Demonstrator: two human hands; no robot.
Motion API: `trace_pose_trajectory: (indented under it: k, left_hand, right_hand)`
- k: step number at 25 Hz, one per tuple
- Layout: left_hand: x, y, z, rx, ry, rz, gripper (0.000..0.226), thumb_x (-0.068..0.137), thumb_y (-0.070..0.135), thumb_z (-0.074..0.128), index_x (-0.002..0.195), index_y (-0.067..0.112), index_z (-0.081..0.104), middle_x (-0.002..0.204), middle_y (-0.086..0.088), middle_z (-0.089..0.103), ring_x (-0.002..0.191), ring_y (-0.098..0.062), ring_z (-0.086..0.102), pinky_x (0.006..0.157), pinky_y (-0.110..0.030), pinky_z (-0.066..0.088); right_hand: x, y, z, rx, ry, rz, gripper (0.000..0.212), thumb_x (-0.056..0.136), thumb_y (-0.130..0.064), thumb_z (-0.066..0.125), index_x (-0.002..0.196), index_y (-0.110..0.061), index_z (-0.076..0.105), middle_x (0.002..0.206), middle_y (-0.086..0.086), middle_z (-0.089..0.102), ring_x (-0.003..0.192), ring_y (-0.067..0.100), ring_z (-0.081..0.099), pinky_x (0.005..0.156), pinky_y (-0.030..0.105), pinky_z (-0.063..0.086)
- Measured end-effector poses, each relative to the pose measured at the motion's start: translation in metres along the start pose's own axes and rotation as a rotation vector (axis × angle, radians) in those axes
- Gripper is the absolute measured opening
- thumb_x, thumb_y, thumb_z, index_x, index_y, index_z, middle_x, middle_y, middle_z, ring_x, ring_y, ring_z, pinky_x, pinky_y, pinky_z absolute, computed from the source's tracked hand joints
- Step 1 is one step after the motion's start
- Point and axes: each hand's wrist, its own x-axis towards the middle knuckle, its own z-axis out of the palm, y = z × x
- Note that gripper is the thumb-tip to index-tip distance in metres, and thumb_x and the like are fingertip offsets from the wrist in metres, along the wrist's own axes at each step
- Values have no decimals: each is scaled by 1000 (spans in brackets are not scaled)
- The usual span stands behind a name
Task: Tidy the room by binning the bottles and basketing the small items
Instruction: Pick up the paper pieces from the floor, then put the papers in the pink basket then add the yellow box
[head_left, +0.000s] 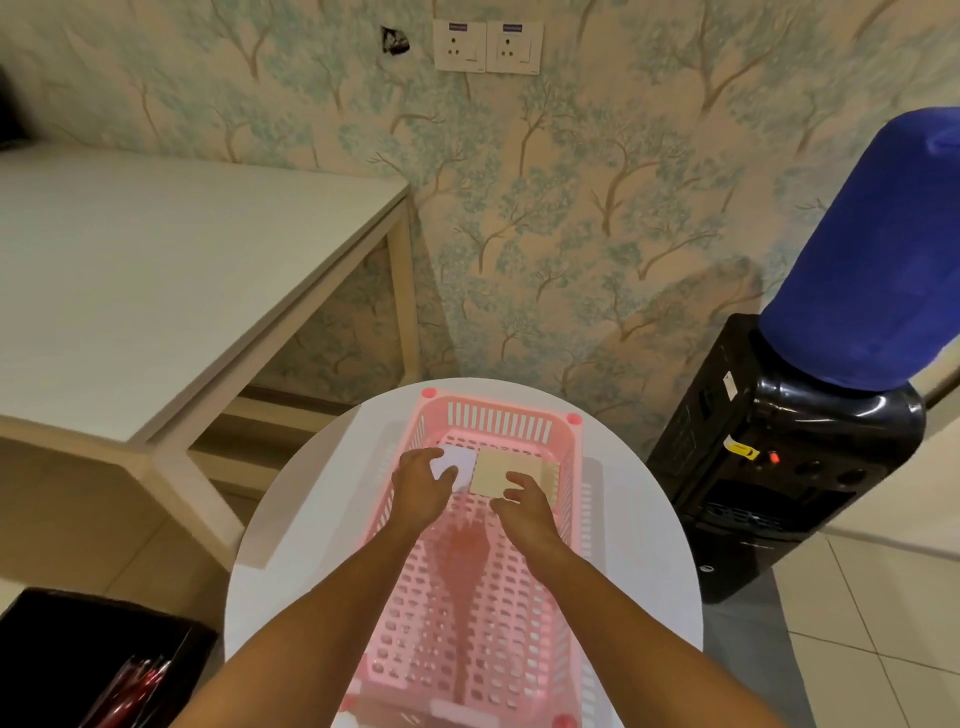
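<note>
Your round white table (291, 519) carried the pink slotted plastic basket (498, 415), which filled most of the top and sat skewed. A shove could have slid it toward the table rim. The black bin (62, 644) on the floor at lower left held what looked like red bottles, though they were too blurred to confirm. Both small items lay flat at the basket's far end. The tan flat card (491, 475) touched your right hand (524, 506), whose fingers curled loosely on its near edge without gripping — dragging it back out was the risk. Your left hand (421, 488) was spread open over the small white card (462, 460).
</note>
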Motion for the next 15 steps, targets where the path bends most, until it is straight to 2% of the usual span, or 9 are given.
trace_pose_trajectory:
  k: [6, 9, 11, 15]
  left_hand:
    - [-66, -1, -19, -89, 73, -64, 44, 92, 44, 66, 131, 29, 52, 145, 1, 49, 126, -24, 53, 109, -49, 44]
    - [-106, 4, -22, -82, 119, -92, 44, 92, 43, 67, 130, 30, 51, 144, 1, 48, 126, -24, 52, 108, -49, 45]
    - [-135, 8, -21, -66, 144, -93, 42, 92, 40, 67, 130, 27, 53, 144, 0, 48, 126, -24, 51, 106, -43, 44]
    - [-196, 10, -17, -56, 236, -87, 37, 94, 34, 66, 128, 23, 56, 144, -2, 48, 127, -24, 51, 91, -28, 42]
  right_hand:
    - [-43, 9, -14, 29, -75, -115, 35, 98, -14, 59, 129, -29, 55, 127, -1, 60, 112, 19, 59, 87, 33, 53]
    - [-69, 17, -31, 25, -134, -162, 31, 98, -13, 58, 125, -28, 57, 123, 1, 61, 109, 21, 62, 77, 29, 50]
    - [-87, 22, -42, 11, -170, -184, 29, 98, -13, 57, 123, -28, 58, 120, 1, 62, 106, 21, 63, 74, 28, 50]
    - [-122, 37, -56, -37, -227, -260, 28, 99, -11, 56, 120, -29, 58, 115, -4, 64, 101, 16, 64, 72, 25, 50]
